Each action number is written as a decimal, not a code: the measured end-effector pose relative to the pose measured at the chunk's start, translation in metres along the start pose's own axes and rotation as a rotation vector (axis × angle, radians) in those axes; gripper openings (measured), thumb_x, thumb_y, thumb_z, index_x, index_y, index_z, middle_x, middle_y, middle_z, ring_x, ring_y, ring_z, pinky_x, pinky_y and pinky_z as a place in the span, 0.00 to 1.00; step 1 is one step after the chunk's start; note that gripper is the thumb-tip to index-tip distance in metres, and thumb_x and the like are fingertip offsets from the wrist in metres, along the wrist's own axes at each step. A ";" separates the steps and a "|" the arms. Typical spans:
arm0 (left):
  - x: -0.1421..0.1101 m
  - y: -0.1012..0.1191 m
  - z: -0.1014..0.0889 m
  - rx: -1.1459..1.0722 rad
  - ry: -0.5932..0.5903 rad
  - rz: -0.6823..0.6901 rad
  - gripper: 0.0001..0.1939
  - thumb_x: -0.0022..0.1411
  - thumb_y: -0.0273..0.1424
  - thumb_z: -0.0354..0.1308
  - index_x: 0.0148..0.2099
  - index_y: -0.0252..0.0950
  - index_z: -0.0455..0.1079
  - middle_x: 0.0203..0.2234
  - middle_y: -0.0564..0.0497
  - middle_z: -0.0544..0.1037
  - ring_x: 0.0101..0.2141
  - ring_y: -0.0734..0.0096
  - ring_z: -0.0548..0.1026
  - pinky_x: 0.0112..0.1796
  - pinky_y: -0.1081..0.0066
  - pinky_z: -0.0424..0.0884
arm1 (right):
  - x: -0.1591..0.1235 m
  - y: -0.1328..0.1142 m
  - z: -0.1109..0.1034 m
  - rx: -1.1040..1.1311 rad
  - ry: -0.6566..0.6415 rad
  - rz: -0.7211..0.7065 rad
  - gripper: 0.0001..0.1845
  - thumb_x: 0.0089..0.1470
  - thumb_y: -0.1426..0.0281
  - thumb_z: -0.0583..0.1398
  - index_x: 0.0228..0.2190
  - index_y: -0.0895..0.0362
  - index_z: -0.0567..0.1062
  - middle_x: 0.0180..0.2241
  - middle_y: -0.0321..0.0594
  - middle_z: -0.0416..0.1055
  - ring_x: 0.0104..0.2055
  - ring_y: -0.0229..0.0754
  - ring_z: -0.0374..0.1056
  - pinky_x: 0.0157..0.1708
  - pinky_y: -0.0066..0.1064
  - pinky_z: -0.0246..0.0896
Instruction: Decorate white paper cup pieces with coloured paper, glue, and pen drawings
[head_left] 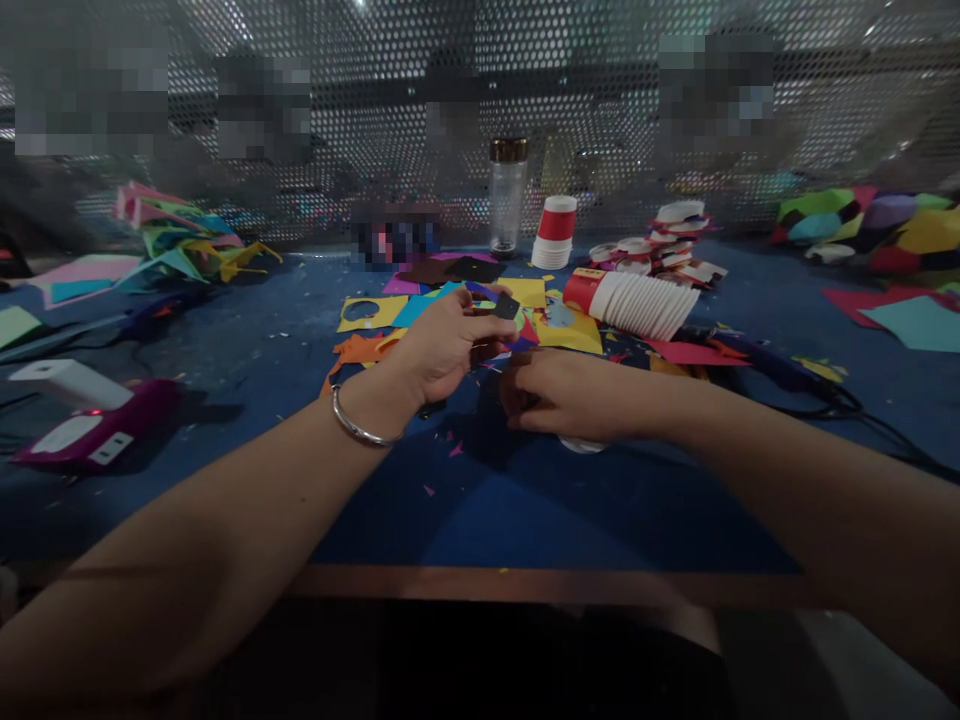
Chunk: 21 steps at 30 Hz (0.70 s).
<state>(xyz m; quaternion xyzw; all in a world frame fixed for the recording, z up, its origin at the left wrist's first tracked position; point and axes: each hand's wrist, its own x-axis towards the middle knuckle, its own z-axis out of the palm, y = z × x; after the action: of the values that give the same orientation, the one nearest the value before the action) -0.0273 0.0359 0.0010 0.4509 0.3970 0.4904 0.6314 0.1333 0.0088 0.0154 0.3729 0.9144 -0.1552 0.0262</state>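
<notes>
My left hand, with a silver bangle on its wrist, pinches a small piece of black paper between thumb and fingers above the middle of the table. Just to its right, my right hand reaches low over the tabletop with its fingers curled together. Whatever those fingers hold, if anything, is hidden in shadow. A white round edge shows from beneath the right hand. Beyond both hands lie yellow paper sheets with round holes cut in them, blue paper and orange paper scraps.
A stack of paper cups lies on its side; another stack stands by a clear bottle. Cabled tools lie left and right. A purple device sits at left. Perforated metal borders the back.
</notes>
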 end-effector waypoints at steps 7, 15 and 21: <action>0.001 0.001 0.000 -0.009 0.006 -0.010 0.20 0.49 0.13 0.65 0.42 0.35 0.71 0.28 0.58 0.73 0.27 0.78 0.73 0.32 0.74 0.68 | -0.001 0.000 0.000 0.014 0.011 -0.002 0.03 0.59 0.73 0.62 0.32 0.57 0.77 0.34 0.43 0.77 0.35 0.42 0.70 0.37 0.33 0.63; 0.000 -0.002 -0.001 0.013 -0.035 -0.027 0.19 0.51 0.14 0.65 0.43 0.36 0.70 0.24 0.57 0.75 0.26 0.77 0.74 0.31 0.74 0.68 | -0.016 0.002 0.000 0.109 0.078 -0.035 0.03 0.59 0.76 0.62 0.33 0.57 0.75 0.34 0.41 0.77 0.33 0.39 0.70 0.34 0.29 0.60; -0.002 -0.003 0.000 0.039 -0.035 -0.050 0.19 0.50 0.15 0.66 0.42 0.36 0.70 0.27 0.58 0.75 0.27 0.77 0.75 0.32 0.74 0.70 | -0.026 0.018 -0.008 0.208 0.254 -0.056 0.08 0.61 0.70 0.60 0.41 0.57 0.78 0.38 0.42 0.80 0.38 0.42 0.73 0.38 0.32 0.63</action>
<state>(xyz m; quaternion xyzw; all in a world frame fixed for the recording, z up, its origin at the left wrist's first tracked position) -0.0266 0.0338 -0.0018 0.4615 0.4066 0.4587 0.6413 0.1650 0.0061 0.0225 0.3644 0.8994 -0.2015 -0.1325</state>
